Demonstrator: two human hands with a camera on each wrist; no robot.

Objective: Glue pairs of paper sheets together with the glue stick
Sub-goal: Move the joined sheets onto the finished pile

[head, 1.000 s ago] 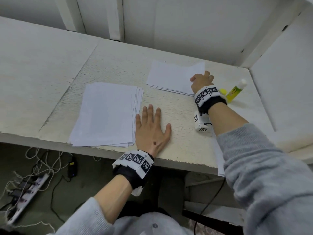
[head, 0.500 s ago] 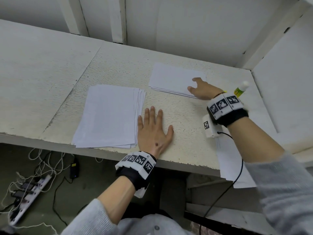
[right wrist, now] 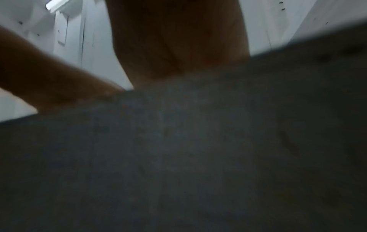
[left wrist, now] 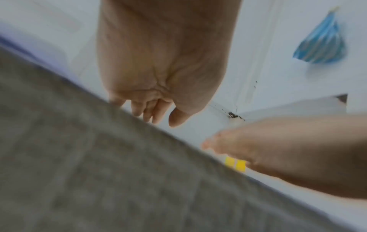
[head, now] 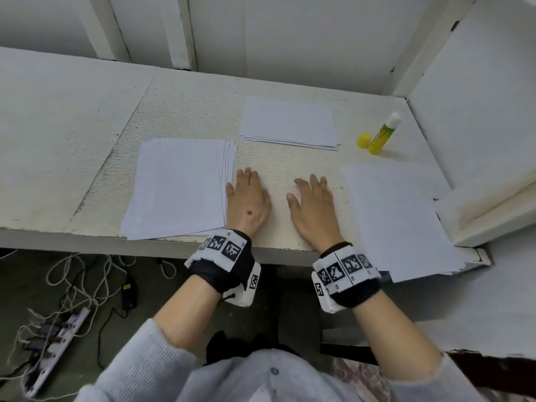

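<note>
Both hands lie flat, palms down, on the bare white table (head: 188, 111) between the paper stacks. My left hand (head: 248, 195) rests just right of a stack of white sheets (head: 177, 187), fingers straight. About a hand's width to its right lies my right hand (head: 313, 204), beside a second stack of white sheets (head: 397, 219) that overhangs the front edge. A smaller pile of white sheets (head: 288, 123) sits farther back. The yellow-green glue stick (head: 383, 134) stands uncapped at the back right, its yellow cap (head: 363, 140) next to it. In the left wrist view my left hand (left wrist: 155, 113) holds nothing.
White walls close the table at the back and right, and a white ledge (head: 487, 210) juts in at the right front. Below the table edge on the left lie a power strip (head: 55, 343) and tangled cables.
My right hand has come back from the far pile of sheets to the table front, where it now lies flat beside the left hand. The left hand has stayed in place.
</note>
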